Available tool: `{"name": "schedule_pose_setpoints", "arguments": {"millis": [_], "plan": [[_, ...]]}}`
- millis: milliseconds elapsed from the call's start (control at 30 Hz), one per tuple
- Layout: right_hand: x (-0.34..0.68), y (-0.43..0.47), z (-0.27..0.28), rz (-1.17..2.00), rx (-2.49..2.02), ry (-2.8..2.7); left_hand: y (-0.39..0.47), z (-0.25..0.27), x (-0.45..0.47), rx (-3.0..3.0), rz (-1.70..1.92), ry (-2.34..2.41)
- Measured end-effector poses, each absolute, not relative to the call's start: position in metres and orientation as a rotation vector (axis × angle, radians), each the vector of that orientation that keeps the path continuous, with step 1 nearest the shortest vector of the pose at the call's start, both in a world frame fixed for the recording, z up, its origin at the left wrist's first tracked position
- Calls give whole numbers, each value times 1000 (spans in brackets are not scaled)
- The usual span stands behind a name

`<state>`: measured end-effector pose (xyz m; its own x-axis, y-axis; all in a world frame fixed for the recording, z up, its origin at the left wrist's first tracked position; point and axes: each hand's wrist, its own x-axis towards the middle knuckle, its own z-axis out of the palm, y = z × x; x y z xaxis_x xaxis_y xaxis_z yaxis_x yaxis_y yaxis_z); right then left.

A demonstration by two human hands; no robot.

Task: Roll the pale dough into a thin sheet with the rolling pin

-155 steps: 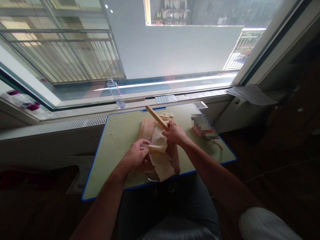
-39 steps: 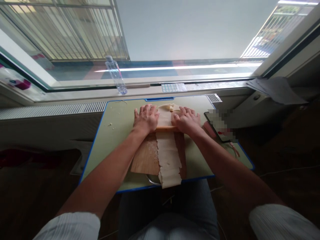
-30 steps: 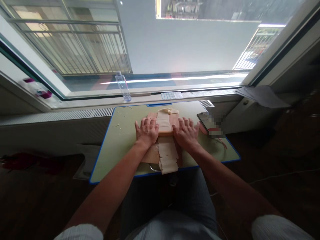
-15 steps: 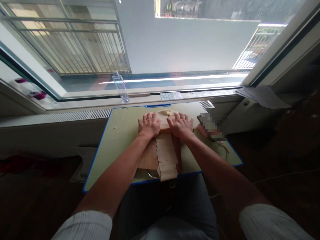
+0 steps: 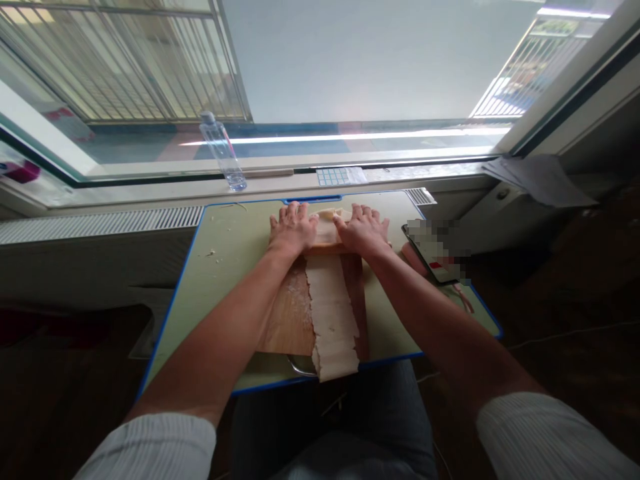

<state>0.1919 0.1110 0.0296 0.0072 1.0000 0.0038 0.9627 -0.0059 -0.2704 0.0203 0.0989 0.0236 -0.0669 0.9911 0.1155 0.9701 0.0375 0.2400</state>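
Note:
A long, ragged-edged strip of dough (image 5: 333, 313) lies over a wooden board (image 5: 290, 320), its near end hanging past the board and the table's front edge. Across the dough at the far end is a wooden rolling pin (image 5: 327, 249), mostly covered by my hands. My left hand (image 5: 294, 227) presses flat on the pin's left part, fingers spread forward. On the right part rests my right hand (image 5: 364, 230), palm down with fingers stretched out. Between the hands, beyond the pin, the dough's far end (image 5: 330, 215) is bunched up.
The board sits on a pale green folding table (image 5: 220, 267) with blue edging and scattered dough crumbs. A phone (image 5: 435, 257), partly pixelated, leans at the right. On the windowsill stand a clear bottle (image 5: 223, 152) and a gridded card (image 5: 334, 177). Papers (image 5: 543, 179) lie at right.
The view has tilted down and shifted slightly. Both hands remain spread on the rolling pin at the far part of the dough; more of the board and strip shows in front of them.

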Motion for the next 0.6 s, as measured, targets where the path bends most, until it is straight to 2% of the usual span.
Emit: {"name": "schedule_pose_setpoints", "arguments": {"millis": [300, 600], "plan": [[199, 34, 15, 3, -1997, -2103, 22, 15, 31, 2137, 426, 2264], [204, -23, 4, -147, -1843, -2219, -28, 7, 33, 2179, 509, 2271]]}}
